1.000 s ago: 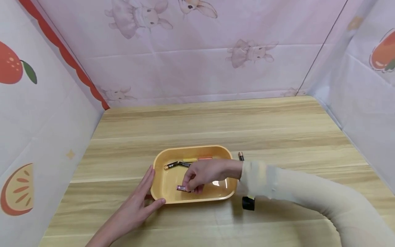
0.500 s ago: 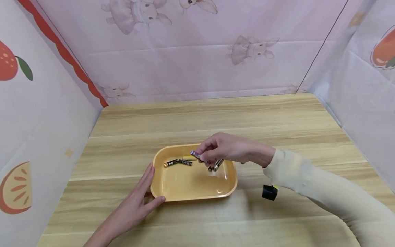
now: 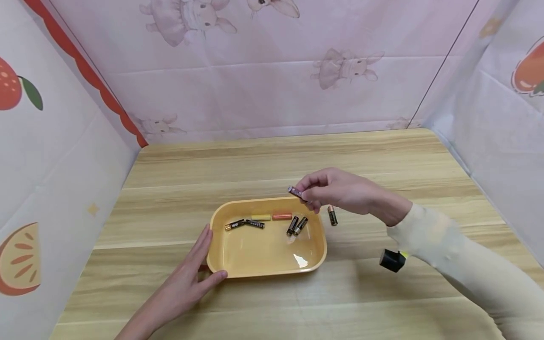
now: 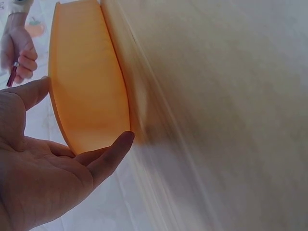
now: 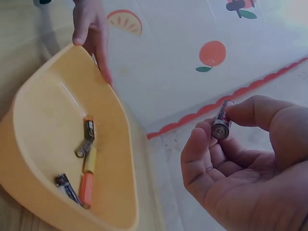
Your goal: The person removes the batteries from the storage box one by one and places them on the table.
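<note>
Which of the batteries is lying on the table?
The black copper-ended battery, right of the tray; the others lie inside, except one the right hand pinches.

No word, brand or number can be read. The held battery [image 3: 295, 191] carries pale marks on its dark wrapper in the head view, too small to make out; in the right wrist view its side shows reddish and pale marks, also illegible. In the tray [image 3: 255, 259], the leftmost battery [image 3: 235, 225] and the dark battery [image 3: 255, 224] beside it bear light lettering, too blurred to read
</note>
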`<state>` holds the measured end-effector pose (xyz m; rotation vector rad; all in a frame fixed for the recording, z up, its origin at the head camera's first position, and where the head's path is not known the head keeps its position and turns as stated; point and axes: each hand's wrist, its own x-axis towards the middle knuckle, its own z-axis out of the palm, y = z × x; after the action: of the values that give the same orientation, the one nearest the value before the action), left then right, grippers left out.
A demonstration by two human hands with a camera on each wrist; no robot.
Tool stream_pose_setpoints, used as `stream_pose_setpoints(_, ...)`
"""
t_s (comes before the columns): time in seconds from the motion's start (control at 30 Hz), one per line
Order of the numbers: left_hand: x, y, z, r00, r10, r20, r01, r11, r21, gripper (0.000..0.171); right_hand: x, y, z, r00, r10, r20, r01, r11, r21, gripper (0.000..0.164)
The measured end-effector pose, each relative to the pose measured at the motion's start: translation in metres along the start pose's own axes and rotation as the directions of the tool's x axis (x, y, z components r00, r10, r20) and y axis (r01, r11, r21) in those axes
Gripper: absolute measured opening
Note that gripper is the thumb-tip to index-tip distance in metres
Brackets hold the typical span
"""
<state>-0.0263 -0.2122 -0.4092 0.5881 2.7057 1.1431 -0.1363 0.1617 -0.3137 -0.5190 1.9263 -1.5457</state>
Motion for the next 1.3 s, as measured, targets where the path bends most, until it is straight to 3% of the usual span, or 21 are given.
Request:
stream_pose_setpoints(0.23, 0.000, 0.000, 0.000, 1.000, -0.002, -0.006, 0.003, 0.999, 0.035, 0.094, -0.017, 0.007, -0.016, 0.997, 0.008, -0.077, -0.012, 0.999, -0.051, 0.021)
stream_pose_setpoints(0.5, -0.001, 0.001, 0.000, 1.000, -0.010, -0.008, 0.010, 0.999, 0.032, 0.094, -0.038, 0.014, -0.032, 0.987, -0.029, -0.157, 0.023, 0.999, -0.037, 0.023)
stream_pose_setpoints(0.73, -0.001, 0.001, 0.000, 1.000, -0.028, 0.000, 0.028, 0.999, 0.024, 0.095, -0.056, 0.018, -0.045, 0.952, -0.097, -0.290, 0.127, 0.988, 0.086, 0.016)
stream_pose_setpoints(0.9, 0.000, 0.002, -0.001, 0.999, -0.043, 0.009, 0.043, 0.999, 0.034, 0.095, -0.065, 0.023, -0.056, 0.934, -0.175, -0.312, 0.245, 0.948, 0.203, 0.018)
stream_pose_setpoints(1.03, 0.000, 0.002, -0.001, 0.999, -0.040, 0.011, 0.039, 0.999, 0.030, 0.095, -0.069, 0.026, -0.064, 0.923, -0.239, -0.302, 0.334, 0.888, 0.317, 0.024)
stream_pose_setpoints(1.17, 0.001, 0.002, -0.001, 0.999, -0.033, 0.010, 0.033, 0.999, 0.029, 0.095, -0.071, 0.028, -0.070, 0.911, -0.277, -0.305, 0.387, 0.830, 0.402, 0.028)
stream_pose_setpoints(1.3, 0.000, 0.002, 0.000, 1.000, -0.021, 0.010, 0.021, 1.000, 0.002, 0.094, -0.075, 0.026, -0.075, 0.906, -0.312, -0.286, 0.412, 0.806, 0.425, 0.030)
